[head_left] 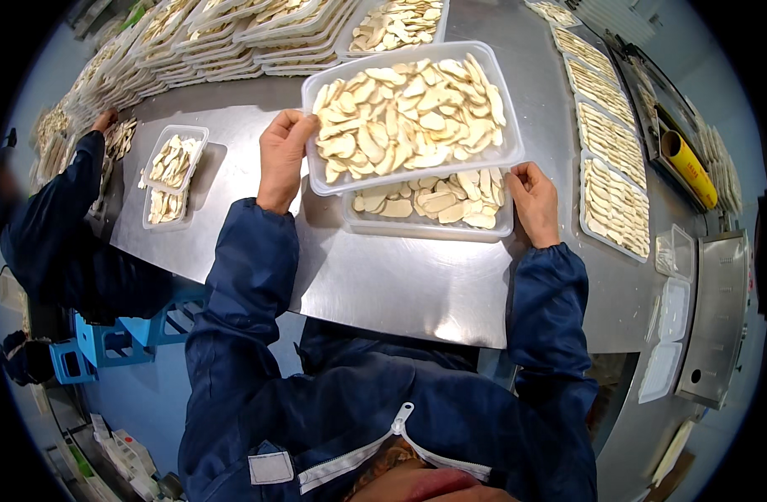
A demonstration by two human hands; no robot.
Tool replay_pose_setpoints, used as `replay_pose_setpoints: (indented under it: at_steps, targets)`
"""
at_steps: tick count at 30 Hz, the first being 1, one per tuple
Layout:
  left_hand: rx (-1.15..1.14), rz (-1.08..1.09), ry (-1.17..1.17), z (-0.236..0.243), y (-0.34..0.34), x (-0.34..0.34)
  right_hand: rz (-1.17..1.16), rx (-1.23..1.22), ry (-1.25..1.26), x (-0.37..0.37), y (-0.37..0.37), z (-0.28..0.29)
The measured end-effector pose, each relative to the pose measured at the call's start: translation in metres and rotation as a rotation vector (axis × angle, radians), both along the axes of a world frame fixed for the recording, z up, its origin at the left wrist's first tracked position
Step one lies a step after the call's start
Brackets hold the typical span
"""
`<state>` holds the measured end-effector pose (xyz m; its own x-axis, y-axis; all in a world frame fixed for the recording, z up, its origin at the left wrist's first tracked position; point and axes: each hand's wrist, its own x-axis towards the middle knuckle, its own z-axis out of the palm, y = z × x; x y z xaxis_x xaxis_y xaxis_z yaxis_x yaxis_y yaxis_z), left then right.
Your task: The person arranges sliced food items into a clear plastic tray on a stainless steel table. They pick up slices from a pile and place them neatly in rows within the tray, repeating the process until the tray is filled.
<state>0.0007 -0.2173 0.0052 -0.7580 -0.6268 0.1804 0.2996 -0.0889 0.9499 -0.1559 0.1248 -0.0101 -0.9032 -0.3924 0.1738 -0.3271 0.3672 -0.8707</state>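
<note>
Gripped at both short ends: clear plastic tray [413, 113] heaped with pale mushroom slices, left hand [281, 159] curled round its near-left corner with thumb over the rim, right hand [534, 201] closed at the right side, lower down, where that tray meets a second tray [429, 209] of slices beneath. Upper tray tilted, overlapping and hiding most of the lower one; exact hold of the right fingers hard to make out. Both resting over a steel table [392, 280]. Left of them, two smaller stacked trays [173, 171], well apart. Behind, rows of filled trays [233, 38], cut off by the top edge. Along the right, a line of trays [609, 159] with neatly laid slices, then a yellow roll [689, 167] and empty lids [672, 314]. Far left, another person's blue sleeve [61, 213], hand [105, 120] reaching to trays, mostly out of view.
</note>
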Motion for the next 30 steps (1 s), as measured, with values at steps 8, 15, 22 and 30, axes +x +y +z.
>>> replay_pose_setpoints:
  at_steps: [8,15,22,30]
  targets:
    - [0.070,-0.066,0.136,0.008,-0.028,0.015,-0.145,-0.320,-0.057,-0.017,0.021,0.002]
    - [-0.029,-0.249,-0.157,0.024,-0.032,0.027,-0.249,-0.580,0.214,-0.013,0.034,0.031]
    - [-0.170,-0.356,-0.288,0.009,-0.028,0.019,-0.383,-0.260,0.476,-0.006,0.038,0.038]
    - [-0.310,-0.392,-0.491,0.008,-0.032,0.019,-0.349,-0.125,0.780,0.008,0.029,0.051]
